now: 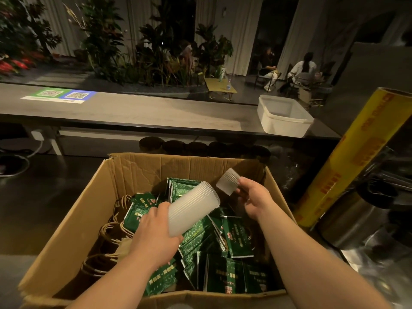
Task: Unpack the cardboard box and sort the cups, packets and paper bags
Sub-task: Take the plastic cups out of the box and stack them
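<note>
An open cardboard box (73, 221) stands in front of me, holding several green packets (236, 237) and brown paper bags (109, 233) with twisted handles on its left side. My left hand (153, 237) grips a tall stack of frosted plastic cups (189, 208), tilted with the rims pointing up and right, above the packets. My right hand (254, 197) holds a shorter stack of small frosted cups (227, 181) near the box's far right corner.
A white plastic tub (283, 117) sits on the grey counter (145, 110) behind the box. A yellow roll of wrap (350, 157) leans at the right beside a steel canister (354, 217). Dark round lids (200, 147) line up behind the box. People sit far back.
</note>
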A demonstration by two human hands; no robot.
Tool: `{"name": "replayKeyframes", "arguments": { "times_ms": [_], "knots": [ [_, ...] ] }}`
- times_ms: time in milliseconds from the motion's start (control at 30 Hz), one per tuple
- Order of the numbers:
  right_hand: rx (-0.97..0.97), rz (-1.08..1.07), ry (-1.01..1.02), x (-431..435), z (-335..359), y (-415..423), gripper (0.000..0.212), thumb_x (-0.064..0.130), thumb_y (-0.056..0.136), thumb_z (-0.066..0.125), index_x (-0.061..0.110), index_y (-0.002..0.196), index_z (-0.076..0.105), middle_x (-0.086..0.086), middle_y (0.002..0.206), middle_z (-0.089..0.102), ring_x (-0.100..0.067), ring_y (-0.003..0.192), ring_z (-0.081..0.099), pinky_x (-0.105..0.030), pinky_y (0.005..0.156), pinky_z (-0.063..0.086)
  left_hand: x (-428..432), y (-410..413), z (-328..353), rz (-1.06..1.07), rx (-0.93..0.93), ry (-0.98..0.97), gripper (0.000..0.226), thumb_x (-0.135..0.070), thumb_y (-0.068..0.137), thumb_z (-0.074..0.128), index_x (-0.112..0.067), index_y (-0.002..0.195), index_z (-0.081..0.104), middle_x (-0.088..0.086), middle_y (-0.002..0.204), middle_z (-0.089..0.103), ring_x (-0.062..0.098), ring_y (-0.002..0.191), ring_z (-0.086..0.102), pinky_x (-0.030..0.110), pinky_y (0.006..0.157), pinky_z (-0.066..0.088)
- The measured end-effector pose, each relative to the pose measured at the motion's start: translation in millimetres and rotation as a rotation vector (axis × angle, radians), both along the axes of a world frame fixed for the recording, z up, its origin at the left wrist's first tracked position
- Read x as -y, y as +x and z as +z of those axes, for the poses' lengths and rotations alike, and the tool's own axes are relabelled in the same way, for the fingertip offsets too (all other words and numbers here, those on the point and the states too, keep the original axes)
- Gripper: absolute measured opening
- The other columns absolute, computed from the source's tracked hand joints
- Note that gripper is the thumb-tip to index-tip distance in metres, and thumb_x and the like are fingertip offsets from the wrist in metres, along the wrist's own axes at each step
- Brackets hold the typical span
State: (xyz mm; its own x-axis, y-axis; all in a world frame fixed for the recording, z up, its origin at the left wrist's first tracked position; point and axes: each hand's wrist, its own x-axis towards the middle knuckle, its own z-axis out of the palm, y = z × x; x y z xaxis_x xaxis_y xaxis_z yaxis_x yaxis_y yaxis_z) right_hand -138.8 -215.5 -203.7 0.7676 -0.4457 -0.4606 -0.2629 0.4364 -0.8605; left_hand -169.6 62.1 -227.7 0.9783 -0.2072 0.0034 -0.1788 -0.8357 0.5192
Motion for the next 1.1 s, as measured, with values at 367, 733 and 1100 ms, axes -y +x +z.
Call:
{"name": "replayKeyframes", "arguments": {
  "times_ms": [367,733,1100],
  "knots": [
    [0.194,0.116,-0.086,-10.0,19.2,-42.3,0.050,-0.006,0.099,0.052,0.025,0.139,0.056,-0.013,0.125,0.063,-0.033,0.113,0.067,-0.051,0.088,0.061,2.4,-5.8,-3.6,-0.068,-0.011,-0.034,0.084,-0.040,0.080,0.080,-0.035,0.146,0.028,-0.011,0.130,0.040,0.014,0.118,0.041,0.042,0.104,0.045],
    [-0.012,0.205,-0.102,-27.1,7.8,-40.7,0.020,0.020,0.102,0.059,0.013,0.121,0.060,-0.014,0.127,0.057,-0.028,0.111,0.058,-0.051,0.106,0.048,0.1,-6.4,-5.5,-0.114,0.035,-0.072,0.083,-0.037,0.080,0.081,-0.038,0.145,0.028,-0.014,0.134,0.037,0.011,0.120,0.035,0.042,0.107,0.041],
    [0.030,0.458,-0.122,-7.9,8.2,-55.4,0.023,0.021,0.099,0.061,0.015,0.117,0.075,-0.012,0.123,0.069,-0.032,0.119,0.060,-0.043,0.092,0.053,3.7,-8.4,-6.5,-0.217,0.016,-0.131,0.086,-0.041,0.080,0.082,-0.045,0.144,0.025,-0.021,0.133,0.035,0.009,0.120,0.036,0.042,0.107,0.039]
  ]
}}
